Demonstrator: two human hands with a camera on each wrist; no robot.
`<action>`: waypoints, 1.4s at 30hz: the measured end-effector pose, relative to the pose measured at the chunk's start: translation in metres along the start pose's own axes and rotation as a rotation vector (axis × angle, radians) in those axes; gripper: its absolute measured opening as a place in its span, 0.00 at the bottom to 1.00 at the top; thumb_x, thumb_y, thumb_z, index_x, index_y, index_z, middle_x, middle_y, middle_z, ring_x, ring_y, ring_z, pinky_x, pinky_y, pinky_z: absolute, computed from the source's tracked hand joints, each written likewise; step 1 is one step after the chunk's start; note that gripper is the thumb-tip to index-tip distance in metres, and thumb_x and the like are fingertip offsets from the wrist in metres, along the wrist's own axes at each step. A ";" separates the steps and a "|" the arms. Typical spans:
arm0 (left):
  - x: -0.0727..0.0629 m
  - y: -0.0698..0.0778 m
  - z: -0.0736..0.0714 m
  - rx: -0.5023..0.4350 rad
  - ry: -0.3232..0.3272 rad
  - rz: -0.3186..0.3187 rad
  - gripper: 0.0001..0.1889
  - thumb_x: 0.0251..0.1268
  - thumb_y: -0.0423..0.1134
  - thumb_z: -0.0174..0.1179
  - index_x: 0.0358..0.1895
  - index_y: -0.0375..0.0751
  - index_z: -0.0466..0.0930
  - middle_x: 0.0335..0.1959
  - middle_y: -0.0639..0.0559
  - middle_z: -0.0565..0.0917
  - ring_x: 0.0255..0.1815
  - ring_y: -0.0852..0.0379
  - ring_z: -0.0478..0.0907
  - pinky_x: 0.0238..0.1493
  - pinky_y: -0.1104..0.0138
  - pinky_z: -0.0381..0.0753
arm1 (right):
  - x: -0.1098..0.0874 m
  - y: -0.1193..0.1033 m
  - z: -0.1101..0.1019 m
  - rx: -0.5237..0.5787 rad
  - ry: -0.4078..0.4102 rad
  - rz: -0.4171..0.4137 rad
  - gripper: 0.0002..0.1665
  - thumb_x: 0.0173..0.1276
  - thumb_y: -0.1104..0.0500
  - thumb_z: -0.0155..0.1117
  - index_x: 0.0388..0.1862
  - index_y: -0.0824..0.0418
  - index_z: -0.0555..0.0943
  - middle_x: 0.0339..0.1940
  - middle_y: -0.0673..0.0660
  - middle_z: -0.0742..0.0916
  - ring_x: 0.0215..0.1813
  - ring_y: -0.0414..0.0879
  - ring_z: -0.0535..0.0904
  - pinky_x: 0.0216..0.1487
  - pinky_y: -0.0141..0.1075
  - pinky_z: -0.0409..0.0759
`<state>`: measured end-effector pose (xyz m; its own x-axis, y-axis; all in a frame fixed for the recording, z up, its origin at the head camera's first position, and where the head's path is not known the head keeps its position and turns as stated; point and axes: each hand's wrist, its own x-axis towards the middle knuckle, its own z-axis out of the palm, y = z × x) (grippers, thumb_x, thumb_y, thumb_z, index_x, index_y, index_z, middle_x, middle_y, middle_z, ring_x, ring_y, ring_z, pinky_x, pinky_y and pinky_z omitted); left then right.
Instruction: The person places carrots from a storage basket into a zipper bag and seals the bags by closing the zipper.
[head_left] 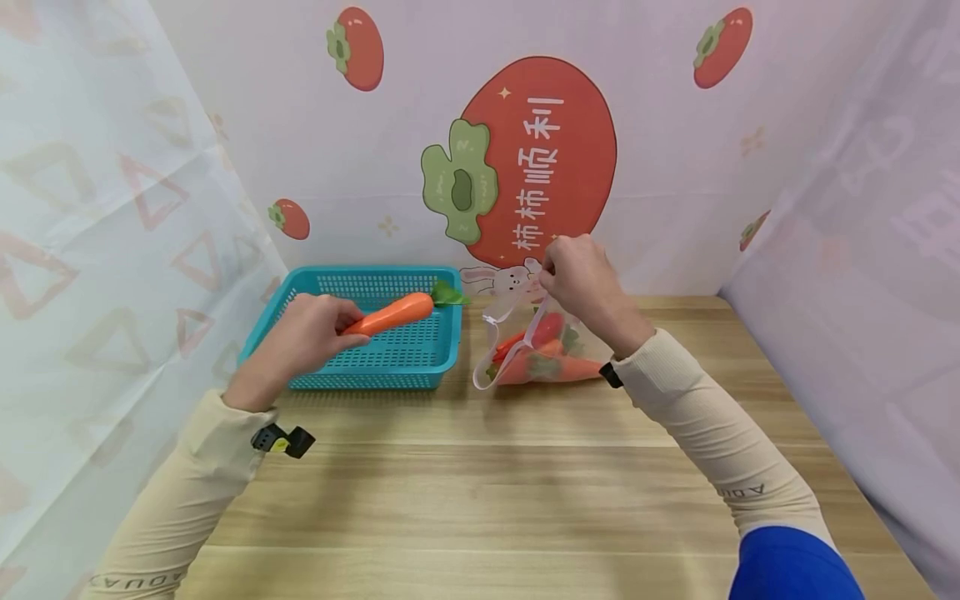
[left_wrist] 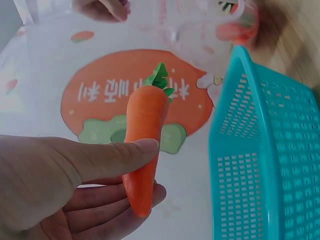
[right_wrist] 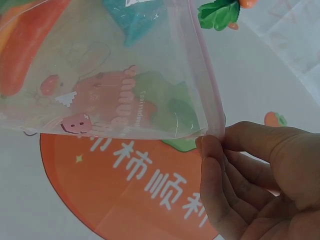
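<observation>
An orange toy carrot [head_left: 397,314] with a green leafy top is pinched by my left hand [head_left: 303,337] above the blue basket [head_left: 447,354]. In the left wrist view, thumb and fingers grip the carrot [left_wrist: 145,115] near its narrow end, leaves pointing away. My right hand [head_left: 588,283] holds up a corner of a clear zip bag [head_left: 517,342], whose mouth gapes toward the basket. Through the bag's film show orange and red toy vegetables [head_left: 551,367]. The right wrist view has thumb and fingertips pinching the zip edge [right_wrist: 212,110].
Wooden table boards [head_left: 465,483] spread in front of the basket and bag. Behind them stands a white backdrop [head_left: 660,167] printed with persimmons. Pale patterned curtains [head_left: 97,250] flank the table.
</observation>
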<state>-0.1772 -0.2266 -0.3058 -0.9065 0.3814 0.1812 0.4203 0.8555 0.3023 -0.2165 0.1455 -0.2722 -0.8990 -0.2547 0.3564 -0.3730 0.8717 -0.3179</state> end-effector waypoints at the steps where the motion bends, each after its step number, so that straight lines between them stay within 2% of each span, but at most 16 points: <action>1: 0.000 0.004 -0.001 -0.001 -0.001 0.005 0.11 0.64 0.39 0.77 0.43 0.36 0.91 0.35 0.46 0.93 0.31 0.55 0.83 0.36 0.60 0.83 | 0.000 0.000 0.000 -0.002 -0.001 0.002 0.11 0.72 0.66 0.65 0.30 0.66 0.91 0.30 0.60 0.90 0.25 0.50 0.81 0.27 0.38 0.77; 4: 0.000 0.015 -0.003 -0.011 -0.002 0.015 0.10 0.63 0.39 0.77 0.43 0.37 0.91 0.35 0.46 0.92 0.30 0.55 0.82 0.36 0.60 0.83 | 0.001 -0.001 0.000 -0.004 -0.008 0.006 0.11 0.72 0.65 0.66 0.32 0.65 0.91 0.31 0.60 0.91 0.27 0.50 0.82 0.28 0.38 0.79; 12: 0.005 0.038 -0.004 0.000 0.015 0.067 0.10 0.62 0.38 0.77 0.44 0.38 0.92 0.33 0.47 0.91 0.29 0.54 0.80 0.37 0.59 0.83 | 0.002 -0.001 0.000 -0.013 0.011 -0.017 0.13 0.71 0.67 0.65 0.28 0.65 0.91 0.25 0.59 0.90 0.24 0.50 0.80 0.27 0.39 0.76; 21: 0.010 0.060 -0.002 0.039 0.023 0.097 0.09 0.62 0.37 0.78 0.43 0.40 0.91 0.33 0.48 0.90 0.31 0.51 0.80 0.39 0.58 0.83 | 0.003 -0.002 -0.001 -0.010 0.002 -0.004 0.11 0.72 0.66 0.66 0.31 0.66 0.91 0.30 0.61 0.91 0.29 0.52 0.82 0.31 0.41 0.81; 31: 0.019 0.076 0.010 0.110 0.017 0.123 0.11 0.61 0.39 0.78 0.43 0.39 0.91 0.34 0.47 0.89 0.34 0.48 0.80 0.40 0.57 0.85 | 0.003 -0.004 -0.001 -0.011 -0.010 -0.007 0.10 0.72 0.65 0.66 0.33 0.66 0.92 0.31 0.61 0.92 0.30 0.52 0.85 0.34 0.44 0.86; 42: 0.029 0.091 0.027 0.154 0.006 0.143 0.12 0.62 0.39 0.78 0.46 0.39 0.91 0.37 0.47 0.90 0.34 0.49 0.82 0.42 0.57 0.89 | 0.002 -0.005 0.000 -0.014 -0.020 -0.004 0.14 0.72 0.65 0.65 0.26 0.63 0.91 0.22 0.57 0.88 0.23 0.49 0.80 0.26 0.38 0.77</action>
<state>-0.1661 -0.1288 -0.2983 -0.8375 0.5013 0.2175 0.5335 0.8363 0.1267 -0.2165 0.1405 -0.2701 -0.9019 -0.2662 0.3403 -0.3734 0.8764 -0.3042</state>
